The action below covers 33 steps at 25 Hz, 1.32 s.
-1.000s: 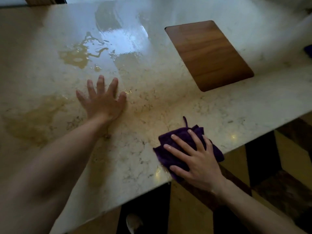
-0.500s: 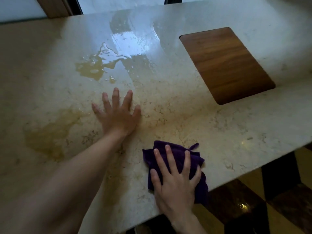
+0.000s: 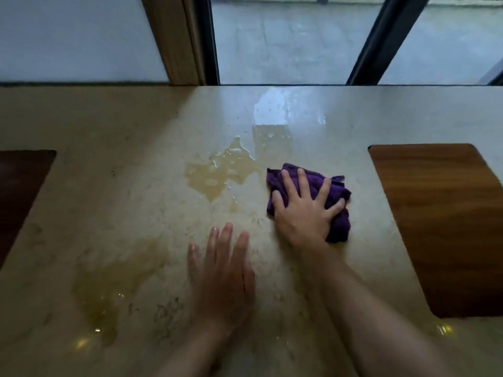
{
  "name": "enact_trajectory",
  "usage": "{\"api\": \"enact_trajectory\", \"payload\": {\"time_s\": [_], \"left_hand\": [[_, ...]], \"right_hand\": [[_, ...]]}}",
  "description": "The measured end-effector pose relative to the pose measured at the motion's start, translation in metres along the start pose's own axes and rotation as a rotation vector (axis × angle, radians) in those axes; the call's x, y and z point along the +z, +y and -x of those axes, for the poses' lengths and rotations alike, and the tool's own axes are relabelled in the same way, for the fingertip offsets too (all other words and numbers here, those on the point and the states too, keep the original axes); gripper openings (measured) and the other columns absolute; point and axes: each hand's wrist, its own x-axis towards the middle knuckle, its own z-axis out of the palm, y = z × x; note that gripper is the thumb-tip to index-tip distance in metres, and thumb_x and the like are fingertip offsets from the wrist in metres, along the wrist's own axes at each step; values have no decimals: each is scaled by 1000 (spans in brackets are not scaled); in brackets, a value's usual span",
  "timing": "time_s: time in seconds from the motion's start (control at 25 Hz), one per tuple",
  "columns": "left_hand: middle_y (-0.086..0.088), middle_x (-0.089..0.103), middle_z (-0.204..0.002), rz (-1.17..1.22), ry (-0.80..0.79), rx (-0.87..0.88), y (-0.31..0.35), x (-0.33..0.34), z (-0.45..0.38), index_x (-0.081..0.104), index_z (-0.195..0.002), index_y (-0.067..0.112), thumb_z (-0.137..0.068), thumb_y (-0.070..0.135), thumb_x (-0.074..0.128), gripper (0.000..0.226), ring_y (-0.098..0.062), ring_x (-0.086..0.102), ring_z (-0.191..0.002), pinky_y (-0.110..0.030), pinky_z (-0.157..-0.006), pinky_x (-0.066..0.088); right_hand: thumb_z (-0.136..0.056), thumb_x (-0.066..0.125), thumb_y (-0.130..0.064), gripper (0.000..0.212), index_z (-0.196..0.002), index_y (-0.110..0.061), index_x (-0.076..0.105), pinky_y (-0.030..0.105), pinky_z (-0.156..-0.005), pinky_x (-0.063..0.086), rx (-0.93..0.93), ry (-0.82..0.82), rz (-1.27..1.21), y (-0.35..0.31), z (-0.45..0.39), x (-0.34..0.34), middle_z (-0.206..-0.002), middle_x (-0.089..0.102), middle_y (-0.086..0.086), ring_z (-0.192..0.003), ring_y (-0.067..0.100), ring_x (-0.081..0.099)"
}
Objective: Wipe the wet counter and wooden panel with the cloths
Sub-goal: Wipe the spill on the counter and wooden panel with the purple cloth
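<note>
Pale stone worktop [image 3: 109, 126] runs under a window, with a dark inset [image 3: 19, 197] at its far left. Near the front left spreads a yellowish front puddle [image 3: 109, 289]. Beside it the left hand [image 3: 223, 273] lies flat on bare stone, fingers straight, holding nothing. A back puddle [image 3: 217, 175] sits just left of the purple cloth [image 3: 340, 227], which the right hand [image 3: 304, 210] presses down with fingers spread. Right of that lies the wooden panel [image 3: 441, 227]. A hasty sweep could smear liquid onto the wood, and the bracing hand could slip on wet stone.

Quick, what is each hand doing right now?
Left hand: open, flat on the counter, holding nothing.
Right hand: open, fingers spread, pressing on the purple cloth.
</note>
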Motion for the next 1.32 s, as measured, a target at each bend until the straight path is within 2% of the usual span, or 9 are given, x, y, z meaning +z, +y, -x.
{"api": "enact_trajectory", "payload": {"time_s": [0.16, 0.32, 0.44, 0.56, 0.76, 1.0, 1.12, 1.24, 1.32], "left_hand": [[-9, 53, -147, -76, 144, 24, -2, 9, -2, 62, -135, 23, -87, 37, 45, 53, -34, 51, -135, -66, -107, 34], [-6, 68, -129, -239, 283, 65, -4, 32, -7, 61, -125, 31, -87, 43, 36, 47, -27, 60, -124, -61, -97, 45], [0, 73, -117, -281, 276, 45, -10, 38, -12, 61, -118, 36, -88, 44, 37, 39, -20, 58, -117, -57, -92, 46], [1, 71, -119, -295, 301, 37, -9, 41, -14, 61, -117, 35, -88, 40, 39, 37, -23, 62, -118, -57, -90, 48], [-7, 65, -133, -210, 298, 95, -8, 34, -11, 63, -124, 30, -79, 40, 50, 49, -33, 61, -123, -66, -93, 46], [-5, 49, -149, 30, 111, 27, 2, 4, -2, 58, -133, 23, -82, 35, 49, 53, -32, 42, -142, -69, -109, 29], [-1, 54, -125, 317, 142, 65, -4, -2, 1, 55, -111, 20, -84, 25, 43, 30, -26, 52, -123, -66, -108, 31], [-8, 56, -104, 480, 211, 145, -4, -15, 8, 57, -99, 11, -84, 16, 45, 20, -25, 50, -94, -48, -88, 47], [-12, 59, -99, 490, 240, 190, -11, -25, 21, 60, -97, 8, -85, 17, 45, 21, -27, 52, -87, -41, -79, 48]], "right_hand": [[-97, 14, -62, 58, -154, -49, 4, 77, -107, -7, -16, -28, 25, -11, -143, -26, -166, -3, -13, -149, 41, -14], [-97, 13, -63, 58, -153, -50, 6, 76, -108, -4, -6, -39, 46, -17, -258, -51, -166, -1, -13, -149, 41, -11], [-98, 13, -61, 55, -152, -52, 10, 75, -110, -3, -86, -51, 48, -42, -305, -58, -166, 4, -15, -150, 39, -9], [-98, 14, -61, 52, -150, -57, 14, 73, -111, -4, -289, -67, 69, -79, -313, -50, -165, 8, -17, -151, 37, -4], [-97, 10, -65, 51, -148, -61, 6, 69, -111, -2, -607, -92, 188, -125, -271, -30, -165, 4, -18, -151, 34, -5], [-97, 10, -67, 50, -146, -65, 4, 64, -114, -1, -793, -103, 191, -90, -166, -19, -164, 5, -23, -152, 28, -4], [-97, 10, -68, 50, -146, -64, 1, 64, -116, -5, -838, -141, 187, -61, -90, -14, -163, 2, -24, -152, 26, -8], [-98, 10, -66, 52, -148, -61, -2, 63, -116, -1, -863, -120, 256, -21, 9, -6, -164, 3, -20, -152, 30, -5], [-97, 7, -67, 52, -147, -62, -2, 62, -116, 4, -791, -97, 270, 6, 78, 0, -164, 7, -20, -153, 32, -1]]}}
